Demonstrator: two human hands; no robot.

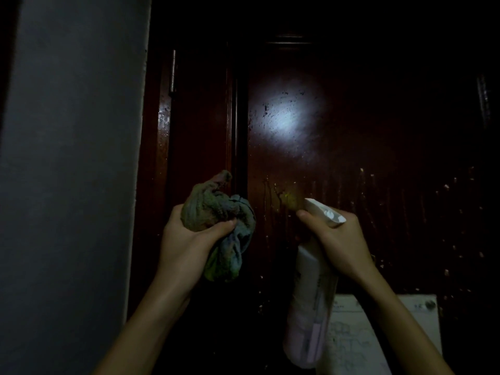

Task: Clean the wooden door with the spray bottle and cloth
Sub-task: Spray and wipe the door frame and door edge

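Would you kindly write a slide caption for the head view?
Left hand grips a bunched cloth; right hand aims a spray bottle at the wooden door.

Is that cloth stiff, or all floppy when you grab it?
Probably floppy: the cloth bunches into folds where the left hand grips it, and its loose end droops below the fist. Likely light too, since one hand holds it up.

hands (186, 239) (339, 239) 2 | cloth (213, 209) 1 | spray bottle (311, 307) 1 | door (351, 131) 1 | paper (349, 342) 1
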